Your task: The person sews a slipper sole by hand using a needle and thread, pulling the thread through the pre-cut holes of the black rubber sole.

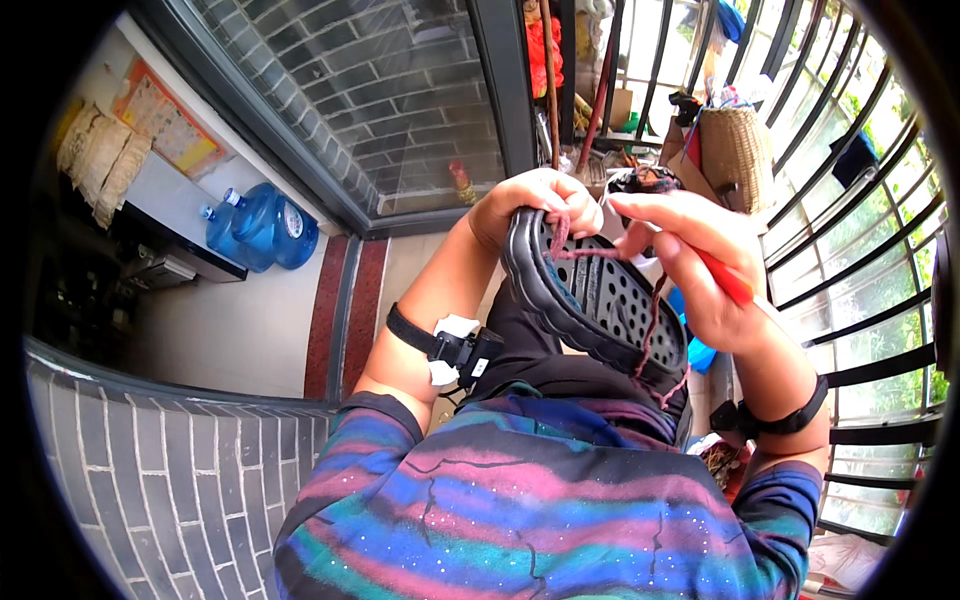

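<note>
A black perforated shoe sole (590, 300) is gripped at its far end by the closed left hand (535, 205). A red hook (725, 280) is pinched in the closed right hand (700, 260), just beside it; maroon yarn (590, 253) is drawn between them. A stitch is judged in progress; the next hole must be entered.

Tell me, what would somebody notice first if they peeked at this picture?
Probably the black shoe sole full of little holes, held up in the middle by the left hand. The right hand beside it holds a red tool, and dark reddish yarn runs across the sole. Lower down is a bright striped sleeve, and blue water bottles sit at the left.
</note>
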Available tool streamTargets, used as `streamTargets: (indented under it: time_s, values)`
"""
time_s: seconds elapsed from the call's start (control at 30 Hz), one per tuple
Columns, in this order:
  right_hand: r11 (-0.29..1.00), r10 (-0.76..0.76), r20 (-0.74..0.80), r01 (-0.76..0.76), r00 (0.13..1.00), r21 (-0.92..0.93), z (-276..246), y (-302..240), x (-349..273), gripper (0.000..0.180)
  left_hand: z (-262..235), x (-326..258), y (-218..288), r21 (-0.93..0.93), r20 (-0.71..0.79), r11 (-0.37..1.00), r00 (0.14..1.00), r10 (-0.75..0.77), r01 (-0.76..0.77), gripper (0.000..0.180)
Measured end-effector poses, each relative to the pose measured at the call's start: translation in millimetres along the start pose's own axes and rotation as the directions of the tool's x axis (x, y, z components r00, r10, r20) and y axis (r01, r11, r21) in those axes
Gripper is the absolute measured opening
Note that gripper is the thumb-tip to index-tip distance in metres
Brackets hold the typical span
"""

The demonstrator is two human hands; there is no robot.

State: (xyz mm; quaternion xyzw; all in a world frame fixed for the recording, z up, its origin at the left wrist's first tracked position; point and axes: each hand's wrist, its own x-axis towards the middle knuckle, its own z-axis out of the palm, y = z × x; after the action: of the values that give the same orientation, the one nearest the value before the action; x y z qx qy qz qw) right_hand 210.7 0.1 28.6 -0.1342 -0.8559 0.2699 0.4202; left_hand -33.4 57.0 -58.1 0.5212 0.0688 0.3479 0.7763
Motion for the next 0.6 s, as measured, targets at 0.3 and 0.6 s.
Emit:
streamTargets:
  time_s: [0.3,0.6]
  values:
    - [0.757,0.575,0.060,-0.559,0.816,0.338,-13,71,-8,0.035,-11,28,30,0.022,0.306,0.989,0.943,0.134,-0.148,0.026]
    - [0.866,0.500,-0.236,-0.471,0.833,0.169,6,48,-19,0.015,15,32,48,0.585,-0.476,0.770,0.662,0.579,-0.253,0.042]
